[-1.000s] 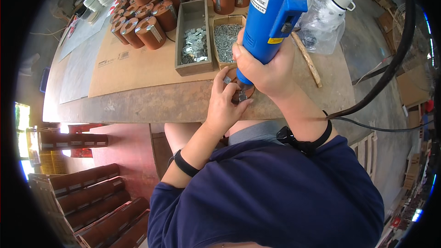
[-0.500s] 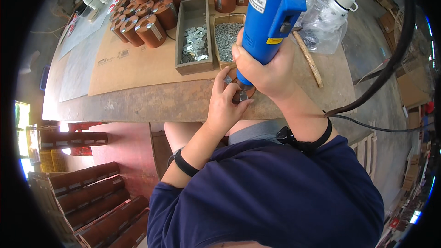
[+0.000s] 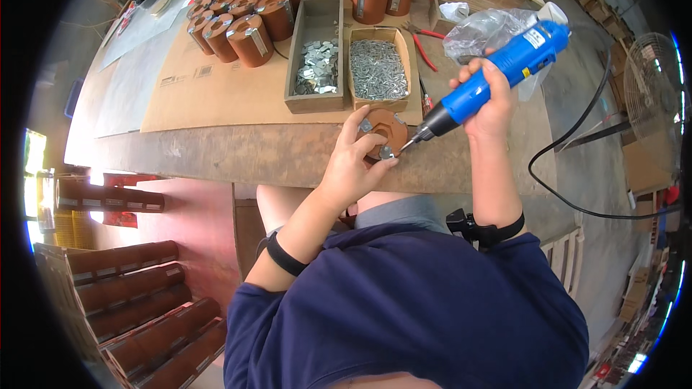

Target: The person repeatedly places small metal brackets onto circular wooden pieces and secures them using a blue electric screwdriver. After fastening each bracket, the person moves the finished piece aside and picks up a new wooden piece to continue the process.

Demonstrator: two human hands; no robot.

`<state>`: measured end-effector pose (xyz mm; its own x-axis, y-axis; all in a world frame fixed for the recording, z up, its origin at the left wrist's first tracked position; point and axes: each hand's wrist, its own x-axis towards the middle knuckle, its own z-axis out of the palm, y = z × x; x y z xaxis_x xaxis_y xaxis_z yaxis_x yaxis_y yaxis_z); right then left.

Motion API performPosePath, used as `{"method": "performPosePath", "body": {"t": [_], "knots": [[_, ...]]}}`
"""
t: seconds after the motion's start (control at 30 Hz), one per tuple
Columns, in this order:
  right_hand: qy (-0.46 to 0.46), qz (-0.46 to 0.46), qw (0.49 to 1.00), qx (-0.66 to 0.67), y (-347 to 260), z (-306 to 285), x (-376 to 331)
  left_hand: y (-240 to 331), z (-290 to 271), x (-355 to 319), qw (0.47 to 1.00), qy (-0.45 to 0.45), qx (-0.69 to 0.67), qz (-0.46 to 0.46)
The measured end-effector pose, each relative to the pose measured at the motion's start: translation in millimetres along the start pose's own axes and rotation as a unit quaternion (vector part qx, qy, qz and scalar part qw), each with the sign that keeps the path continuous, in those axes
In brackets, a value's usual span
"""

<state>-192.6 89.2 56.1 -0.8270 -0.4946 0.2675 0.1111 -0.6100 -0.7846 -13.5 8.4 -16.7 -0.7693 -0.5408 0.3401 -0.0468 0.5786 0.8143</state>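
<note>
My left hand grips a short brown cylinder at the table's front edge. A hole opens in its end face, and small metal plates sit at its rim; one metal plate lies by my thumb. In my right hand is a blue electric screwdriver, tilted, its dark nose pointing down and left. The bit tip is close to the cylinder's right edge; whether they touch I cannot tell. Beyond my hands stand a wooden box of flat metal plates and a cardboard box of screws.
Many brown cylinders are stacked at the back left. Red-handled pliers and a clear plastic bag lie at the right. The screwdriver's black cable loops down the right side. Long brown tubes rest low at the left.
My right hand has swung the screwdriver from upright over the cylinder to a tilt at its right, uncovering the end face. My left hand keeps its hold on the cylinder.
</note>
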Motion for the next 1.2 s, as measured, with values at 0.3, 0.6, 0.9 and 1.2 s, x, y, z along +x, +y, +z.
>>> {"method": "performPosePath", "body": {"t": [0.3, 0.6, 0.9, 1.2], "knots": [[0.202, 0.055, 0.973, -0.096, 36, -84, -1, 5, -4, 4, 0.995, -0.007, 0.089, 0.051], [0.215, 0.092, 0.958, -0.164, 70, -125, -4, 5, -2, 12, 0.969, -0.045, 0.230, 0.077], [0.183, 0.154, 0.954, -0.181, 79, -123, -23, 12, -66, 0, 0.957, -0.178, 0.229, 0.027], [0.192, 0.153, 0.954, -0.175, 80, -120, -19, 13, -15, -2, 0.986, -0.027, 0.165, -0.004]]}}
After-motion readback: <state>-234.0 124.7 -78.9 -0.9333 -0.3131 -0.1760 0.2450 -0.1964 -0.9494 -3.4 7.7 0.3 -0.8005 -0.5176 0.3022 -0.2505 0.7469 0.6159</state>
